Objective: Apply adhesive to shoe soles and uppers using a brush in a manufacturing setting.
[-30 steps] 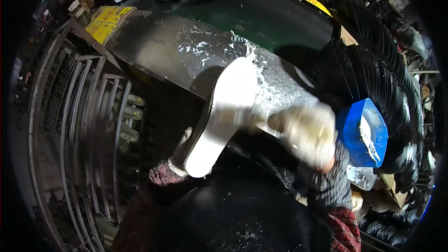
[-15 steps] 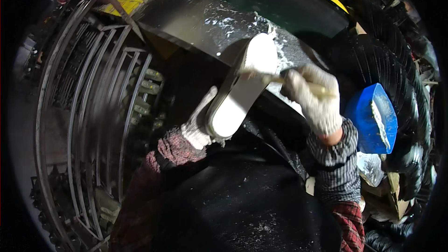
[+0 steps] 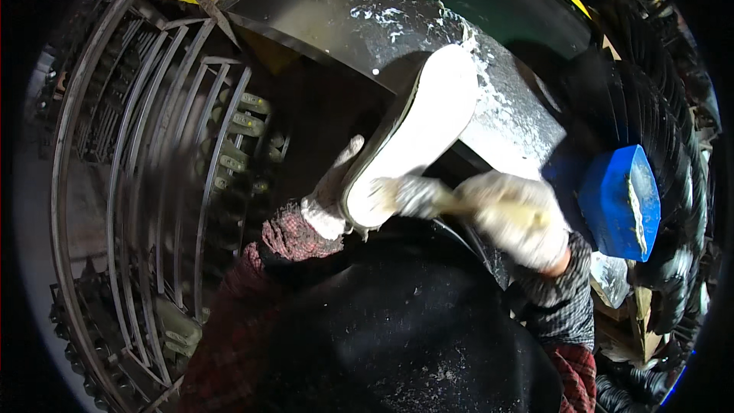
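Observation:
A shoe [image 3: 432, 118] is tilted with its white, wet-looking sole facing up and its toe pointing away to the right. My left hand [image 3: 327, 199], in a white work glove, holds it near the heel, thumb along the left side; the other fingers are hidden beneath. My right hand [image 3: 520, 218], also gloved, is closed round the handle of a brush [image 3: 417, 196]. The bristles touch the sole at the heel end and are smeared by motion. Beside my right forearm is a blue container [image 3: 609, 210] with white paste on its rim.
Left of me stands a metal rack [image 3: 122, 176] with several greenish shoe-shaped pieces [image 3: 248, 122] near it. Ahead, a dark work surface [image 3: 306, 11] carries white smears. Black ribbed coils [image 3: 650, 99] line the right side, above a cardboard box [image 3: 646, 321].
The brush has gone from the middle of the sole to the heel end, my right hand moving nearer me. White now coats the middle of the sole. My left hand keeps its hold.

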{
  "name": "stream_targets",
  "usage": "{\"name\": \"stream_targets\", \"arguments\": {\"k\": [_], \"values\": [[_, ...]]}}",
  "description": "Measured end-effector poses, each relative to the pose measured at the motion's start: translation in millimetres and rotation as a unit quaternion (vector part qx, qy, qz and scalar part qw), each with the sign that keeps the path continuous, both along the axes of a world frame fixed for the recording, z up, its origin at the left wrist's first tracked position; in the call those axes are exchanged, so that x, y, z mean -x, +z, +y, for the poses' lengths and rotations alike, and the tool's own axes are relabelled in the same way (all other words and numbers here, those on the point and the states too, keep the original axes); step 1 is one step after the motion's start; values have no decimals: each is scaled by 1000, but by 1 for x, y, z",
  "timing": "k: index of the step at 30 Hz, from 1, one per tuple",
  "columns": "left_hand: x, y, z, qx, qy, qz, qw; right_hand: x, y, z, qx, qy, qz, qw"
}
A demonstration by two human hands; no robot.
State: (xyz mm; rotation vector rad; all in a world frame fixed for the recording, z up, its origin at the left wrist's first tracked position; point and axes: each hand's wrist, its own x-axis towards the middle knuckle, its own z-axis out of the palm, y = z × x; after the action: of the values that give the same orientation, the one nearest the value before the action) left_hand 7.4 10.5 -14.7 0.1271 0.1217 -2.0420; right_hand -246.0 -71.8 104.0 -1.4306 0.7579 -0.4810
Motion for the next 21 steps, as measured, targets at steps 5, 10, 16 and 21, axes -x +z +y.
{"name": "stream_targets", "arguments": {"k": [5,10,16,21], "values": [[-22,-40,7,55,-38,140,988,26,-18,-79,203,-260,-9,944],[-31,-23,9,63,-93,191,975,-14,3,-67,581,18,136,802],[-46,41,-31,-137,86,-133,978,15,3,-25,546,-32,59,835],[-58,92,-142,-93,48,-494,863,66,12,-14,546,-151,89,819]]}}
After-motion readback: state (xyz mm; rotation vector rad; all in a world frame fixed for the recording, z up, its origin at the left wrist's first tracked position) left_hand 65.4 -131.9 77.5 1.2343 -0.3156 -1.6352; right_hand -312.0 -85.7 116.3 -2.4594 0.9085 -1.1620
